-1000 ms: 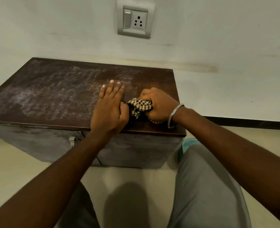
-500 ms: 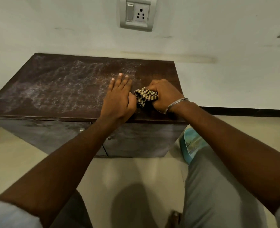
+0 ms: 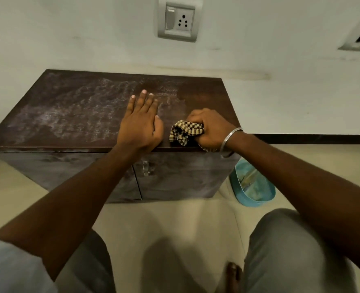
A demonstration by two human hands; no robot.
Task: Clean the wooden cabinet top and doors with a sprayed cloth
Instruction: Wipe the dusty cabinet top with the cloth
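Gripping the bunched cloth (image 3: pixel 185 131), the right hand (image 3: pixel 209 129) sits beside the left hand (image 3: pixel 142 123), flat on the cabinet top (image 3: pixel 69 106).

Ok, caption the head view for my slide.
Right hand grips a checked cloth on the dusty cabinet top; left hand rests flat beside it.

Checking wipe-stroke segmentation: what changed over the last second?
The right hand, gripping the checked cloth, slid toward the front edge of the cabinet top and away from the left hand. The cloth touched the left hand before; now there is a gap. Unchanged: the left hand lies flat on the top, the grip on the cloth, and the white residue at the left.
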